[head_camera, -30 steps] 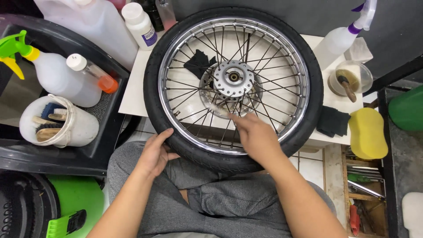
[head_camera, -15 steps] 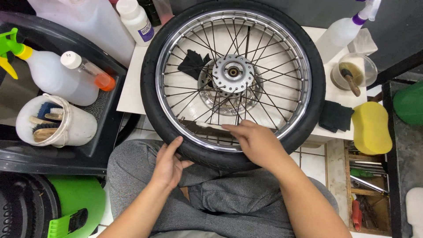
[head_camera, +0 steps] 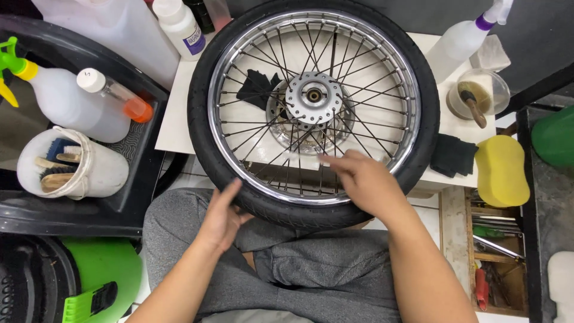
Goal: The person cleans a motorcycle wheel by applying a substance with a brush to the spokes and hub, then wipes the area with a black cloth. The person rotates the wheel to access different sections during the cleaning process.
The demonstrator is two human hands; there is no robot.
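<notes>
Two hands work a spoked motorcycle wheel [head_camera: 314, 113] lying flat on my white worktop [head_camera: 179, 128]: left hand [head_camera: 222, 218], fingers loose, on the grippy tyre; right hand [head_camera: 365, 179] pinches a blurred brush among stiff spokes. Heavy, rigid; I'd grip the tyre.

Spoked motorcycle wheel with black tyre and chrome rim [head_camera: 412, 78] lying flat on a small white table [head_camera: 173, 128], near edge over the person's grey-trousered lap. Left hand [head_camera: 222, 220] is flat against the tyre's near side. Right hand [head_camera: 366, 182] reaches in over the spokes pinching a small pale brush [head_camera: 302, 157], blurry. Yellow sponge [head_camera: 501, 170] sits off right, beside a black folded cloth [head_camera: 452, 155].
</notes>
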